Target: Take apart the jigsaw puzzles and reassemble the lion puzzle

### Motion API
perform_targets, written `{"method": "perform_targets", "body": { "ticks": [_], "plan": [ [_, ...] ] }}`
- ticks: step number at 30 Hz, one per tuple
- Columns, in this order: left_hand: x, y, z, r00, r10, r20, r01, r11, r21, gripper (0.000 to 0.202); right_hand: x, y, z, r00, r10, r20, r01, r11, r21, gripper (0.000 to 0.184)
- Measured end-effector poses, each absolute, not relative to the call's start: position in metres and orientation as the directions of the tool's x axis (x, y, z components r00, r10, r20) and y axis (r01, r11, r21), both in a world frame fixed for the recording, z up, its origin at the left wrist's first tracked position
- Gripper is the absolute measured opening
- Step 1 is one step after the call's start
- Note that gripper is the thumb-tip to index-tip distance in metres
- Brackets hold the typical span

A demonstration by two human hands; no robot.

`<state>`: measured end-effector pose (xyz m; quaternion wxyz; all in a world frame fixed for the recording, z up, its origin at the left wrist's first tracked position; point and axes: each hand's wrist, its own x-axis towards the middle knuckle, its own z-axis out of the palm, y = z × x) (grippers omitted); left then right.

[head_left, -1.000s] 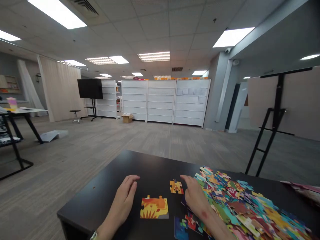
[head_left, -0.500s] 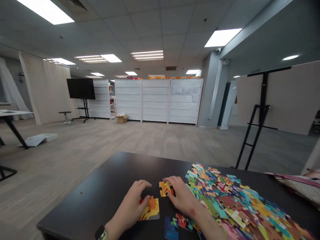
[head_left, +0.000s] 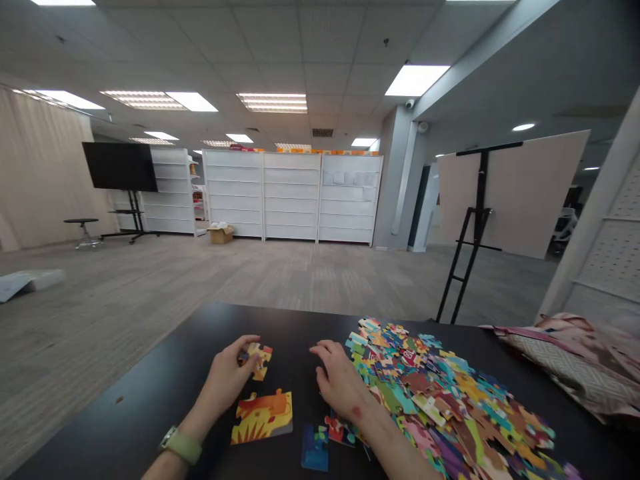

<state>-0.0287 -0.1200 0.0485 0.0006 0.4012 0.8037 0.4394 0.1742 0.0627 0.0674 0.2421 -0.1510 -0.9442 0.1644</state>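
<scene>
My left hand [head_left: 231, 368] pinches a yellow-orange jigsaw puzzle piece [head_left: 261, 365] between thumb and fingers, just above the table. Below it lies a joined block of orange and yellow puzzle pieces [head_left: 267, 417], its top edge showing tabs. My right hand [head_left: 340, 381] hovers by the left edge of the heap of loose puzzle pieces [head_left: 425, 400], thumb and fingers apart and holding nothing. Under the right wrist are a dark blue piece [head_left: 315, 448] and a red and blue piece [head_left: 340, 430], the latter partly covered by the forearm.
The black table [head_left: 165, 387] ends at a far edge beyond my hands. A pink and patterned cloth bag [head_left: 555, 360] lies at its right. Farther off stand a black easel stand with a board [head_left: 480, 200], white shelves [head_left: 290, 197], a screen [head_left: 120, 167] and a cardboard box [head_left: 221, 233].
The yellow-orange piece has passed from my right hand to my left. My left hand has left the joined block and moved up and left. The view has turned right.
</scene>
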Motion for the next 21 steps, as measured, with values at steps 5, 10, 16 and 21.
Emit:
{"method": "perform_targets", "body": {
  "ticks": [5, 10, 16, 21],
  "plan": [
    [-0.076, -0.174, 0.022, -0.742, 0.562, 0.365, 0.644, 0.449, 0.619, 0.048, 0.173, 0.091, 0.064, -0.725, 0.589, 0.356, 0.492, 0.805, -0.33, 0.043],
    [-0.081, -0.188, 0.004, -0.721, 0.572, 0.391, 0.69, 0.534, 0.489, 0.044, 0.184, 0.135, 0.064, -0.628, 0.742, 0.233, 0.695, 0.67, -0.259, 0.049],
    [-0.083, -0.175, -0.001, -0.727, 0.595, 0.344, 0.681, 0.557, 0.475, 0.038, 0.212, 0.191, 0.072, -0.632, 0.772, 0.061, 0.754, 0.632, -0.179, 0.028],
    [-0.086, -0.172, 0.001, -0.723, 0.581, 0.374, 0.677, 0.486, 0.553, 0.039, 0.233, 0.197, 0.077, -0.681, 0.722, 0.119, 0.699, 0.69, -0.189, 0.021]
  ]
}}
